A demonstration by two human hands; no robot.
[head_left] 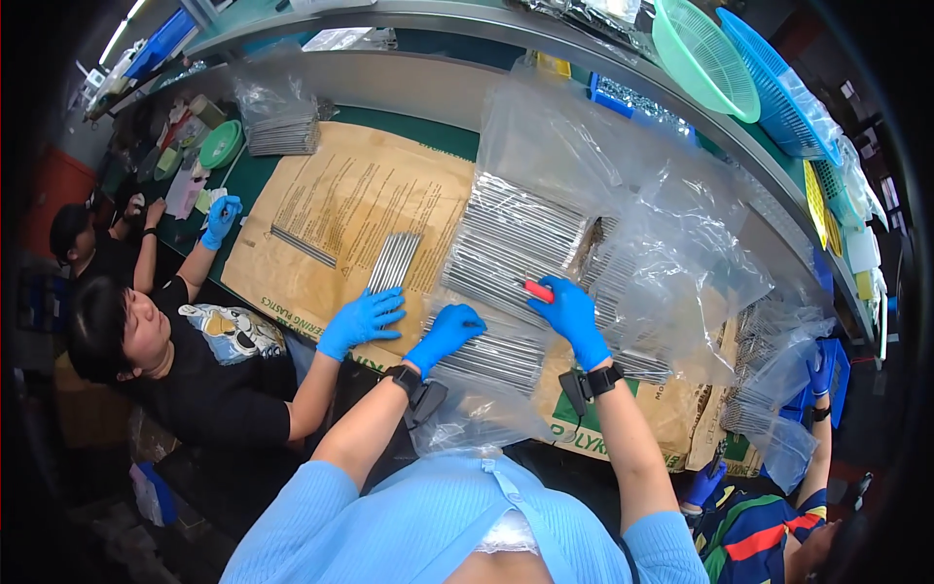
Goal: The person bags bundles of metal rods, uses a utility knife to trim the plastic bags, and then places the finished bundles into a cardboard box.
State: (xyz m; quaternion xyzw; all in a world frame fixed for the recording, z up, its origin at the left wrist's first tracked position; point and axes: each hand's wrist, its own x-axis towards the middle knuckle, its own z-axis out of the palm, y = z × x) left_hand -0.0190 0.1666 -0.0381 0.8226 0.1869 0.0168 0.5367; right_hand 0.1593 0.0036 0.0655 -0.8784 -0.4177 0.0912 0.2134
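My left hand (pixel 448 337), in a blue glove, rests at the left end of the nearer stack of thin metal rods (pixel 501 358). Its fingers are curled, and what they pinch, if anything, is hidden. In my blue-gloved right hand (pixel 572 313) is a short red object (pixel 537 290), perhaps a tool's handle, above the right part of the rods. A larger stack of metal rods (pixel 516 229) lies just beyond, on and beside clear plastic. To the left, a co-worker's gloved hand (pixel 362 323) touches the lower end of a small row of rods (pixel 396 260).
Brown paper sacks (pixel 336 180) cover the green bench. Clear plastic bags (pixel 681 263) spread over the right side, and a bagged rod bundle (pixel 282 131) sits back left. A shelf edge (pixel 467 12) with baskets (pixel 705 58) overhangs. Co-workers sit left and right.
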